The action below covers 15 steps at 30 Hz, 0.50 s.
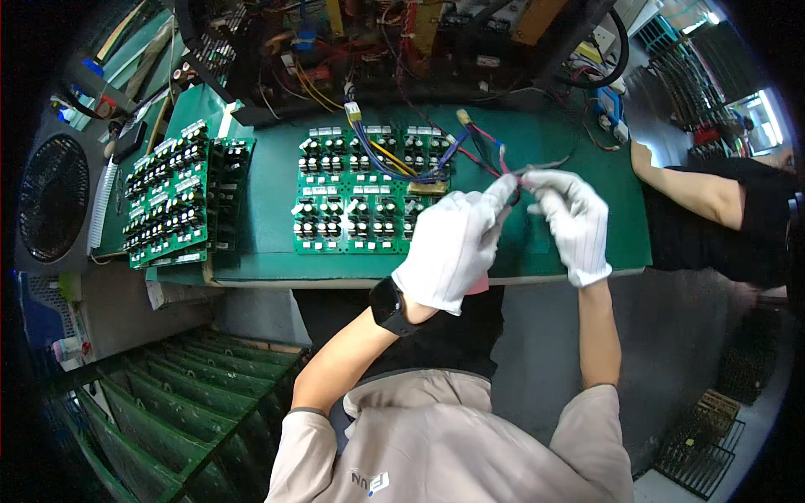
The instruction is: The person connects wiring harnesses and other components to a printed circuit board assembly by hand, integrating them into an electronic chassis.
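Note:
Both my hands wear white gloves and meet over the right part of a green work mat (277, 267). My left hand (457, 243) pinches a bundle of thin wires (501, 159), pink and dark among them. Close beside it, my right hand (574, 220) has its fingers closed on the same wires. A pale connector (463, 117) sits at the far end of some of these wires. Left of my hands lies a green circuit board panel (344, 189) with rows of black and white components. Blue and yellow wires (377, 155) with a white connector (352, 110) cross over it; my left hand hides its right edge.
More circuit boards (172, 201) lean in a stack at the left, near a black fan (52, 197). A dark machine frame with hanging wires (402, 50) spans the back. Another person's arm (696, 184) rests at the right table end. A green rack (184, 402) stands lower left.

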Available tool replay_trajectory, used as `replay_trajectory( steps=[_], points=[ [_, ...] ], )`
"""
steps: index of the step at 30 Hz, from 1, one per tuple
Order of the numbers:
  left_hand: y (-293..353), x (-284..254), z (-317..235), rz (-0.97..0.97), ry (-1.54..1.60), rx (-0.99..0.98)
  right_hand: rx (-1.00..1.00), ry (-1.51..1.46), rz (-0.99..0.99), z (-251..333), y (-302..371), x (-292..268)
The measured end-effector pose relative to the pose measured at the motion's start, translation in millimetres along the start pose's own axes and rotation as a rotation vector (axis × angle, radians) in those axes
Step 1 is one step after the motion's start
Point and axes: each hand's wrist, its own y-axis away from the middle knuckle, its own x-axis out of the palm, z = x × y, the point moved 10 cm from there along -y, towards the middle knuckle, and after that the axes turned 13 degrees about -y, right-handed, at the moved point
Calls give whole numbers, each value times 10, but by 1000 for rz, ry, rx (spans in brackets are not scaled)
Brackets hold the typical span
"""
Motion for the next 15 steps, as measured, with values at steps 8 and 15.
replay_trajectory(
  steps=[8, 15],
  points=[
    [98, -31, 365, 101, 563, -311, -755, 966, -51, 753, 168, 105],
    [208, -102, 371, 39, 666, -239, -512, 381, 571, 416, 168, 777]
  ],
)
